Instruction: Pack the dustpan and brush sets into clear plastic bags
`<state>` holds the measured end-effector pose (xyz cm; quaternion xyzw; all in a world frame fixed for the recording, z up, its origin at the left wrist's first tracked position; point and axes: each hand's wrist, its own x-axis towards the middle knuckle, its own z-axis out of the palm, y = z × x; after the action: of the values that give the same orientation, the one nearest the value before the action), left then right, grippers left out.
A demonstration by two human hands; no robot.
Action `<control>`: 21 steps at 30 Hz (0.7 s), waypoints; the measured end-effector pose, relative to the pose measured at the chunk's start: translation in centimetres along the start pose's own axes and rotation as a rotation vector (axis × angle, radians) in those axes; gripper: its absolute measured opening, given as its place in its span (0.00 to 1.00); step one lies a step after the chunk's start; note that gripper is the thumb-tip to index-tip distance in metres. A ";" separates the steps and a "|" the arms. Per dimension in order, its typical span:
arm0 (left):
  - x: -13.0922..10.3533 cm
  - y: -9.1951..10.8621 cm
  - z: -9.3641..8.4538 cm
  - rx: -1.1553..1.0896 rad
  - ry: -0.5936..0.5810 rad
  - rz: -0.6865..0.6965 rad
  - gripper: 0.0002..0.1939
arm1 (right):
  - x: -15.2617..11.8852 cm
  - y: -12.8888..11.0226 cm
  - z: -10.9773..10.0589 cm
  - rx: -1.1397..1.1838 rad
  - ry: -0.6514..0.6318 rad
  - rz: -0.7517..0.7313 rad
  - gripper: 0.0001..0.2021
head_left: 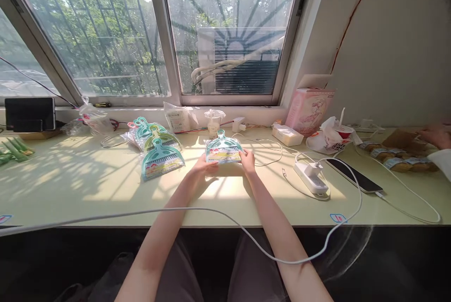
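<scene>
Between my two hands is a teal mini dustpan and brush set [222, 149] in clear plastic wrapping, held just over the table's middle. My left hand [205, 166] grips its lower left corner, fingers closed on it. On the opposite edge, my right hand [247, 159] is closed on it with the thumb in front. Left of my hands, a similar wrapped teal dustpan set [162, 163] lies at the front of a small pile. Behind it are a yellow-green set [157, 138] and another teal one [143, 127], partly covered.
A white power strip [310, 177], a phone [354, 175] and loose cables lie to the right. A white cable [218, 211] crosses above my forearms. Along the back stand a lidded cup [213, 126] and a pink box [310, 109]. Another person's hand [437, 136] is by packed pastries [398, 156].
</scene>
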<state>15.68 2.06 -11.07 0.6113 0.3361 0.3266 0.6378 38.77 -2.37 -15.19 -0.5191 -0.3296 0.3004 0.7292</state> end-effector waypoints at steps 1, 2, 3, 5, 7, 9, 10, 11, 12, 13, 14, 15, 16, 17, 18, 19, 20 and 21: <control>0.3 -0.4 0.4 -0.033 0.060 -0.022 0.20 | -0.2 -0.1 0.2 -0.036 0.022 0.009 0.15; 0.6 -0.7 0.6 -0.077 0.107 -0.044 0.17 | -0.4 -0.2 0.5 -0.078 0.052 0.020 0.17; 0.8 -1.0 0.7 -0.120 0.138 -0.064 0.14 | -0.7 -0.3 0.7 -0.109 0.071 0.025 0.18; 1.0 -1.5 0.5 -0.194 0.177 -0.074 0.13 | -1.1 -0.7 1.1 -0.118 0.035 0.015 0.21; 0.9 -1.8 0.4 -0.235 0.177 -0.024 0.13 | -1.3 -1.0 1.3 -0.115 0.015 0.003 0.24; 0.6 -1.6 0.7 -0.254 0.199 0.011 0.13 | -1.5 -1.3 1.3 -0.112 0.008 0.010 0.27; 0.3 -1.3 0.9 -0.254 0.217 0.005 0.13 | -1.6 -1.5 1.3 -0.106 -0.001 0.015 0.29; -0.1 -0.8 1.1 -0.251 0.235 -0.013 0.12 | -1.8 -1.8 1.4 -0.098 -0.018 0.018 0.31; -0.5 0.0 1.1 -0.246 0.255 -0.039 0.11 | -1.9 -2.0 1.4 -0.088 -0.048 0.022 0.33; -1.0 1.0 1.0 -0.245 0.280 -0.065 0.10 | -2.0 -2.3 1.5 -0.077 -0.094 0.026 0.36; -1.7 2.1 0.5 -0.250 0.307 -0.077 0.09 | -2.2 -2.5 1.5 -0.062 -0.152 0.029 0.39; -2.7 3.4 -0.5 -0.264 0.342 -0.070 0.09 | -2.3 -2.7 1.6 -0.043 -0.228 0.031 0.41; -3.8 4.7 -1.9 -0.280 0.400 -0.056 0.09 | -2.5 -2.9 1.7 -0.011 -0.308 0.029 0.43; -5.3 6.0 -3.9 -0.292 0.447 -0.013 0.10 | -2.5 -2.9 1.8 0.020 -0.365 0.019 0.44; -6.9 7.2 -6.3 -0.294 0.501 0.046 0.10 | -2.6 -2.9 1.8 0.037 -0.396 0.010 0.44; -8.8 8.3 -9.2 -0.281 0.568 0.098 0.11 | -2.6 -2.9 1.9 0.041 -0.396 0.005 0.44; -10.8 9.3 -12.3 -0.252 0.642 0.153 0.11 | -2.6 -2.7 2.0 0.029 -0.369 0.007 0.43; -12.9 10.0 -15.5 -0.203 0.724 0.190 0.11 | -2.6 -2.6 2.0 0.008 -0.327 0.016 0.42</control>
<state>-4.43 0.49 -1.14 0.4186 0.4472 0.6105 0.5021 35.85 -4.02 -12.66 -0.4628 -0.4386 0.3881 0.6654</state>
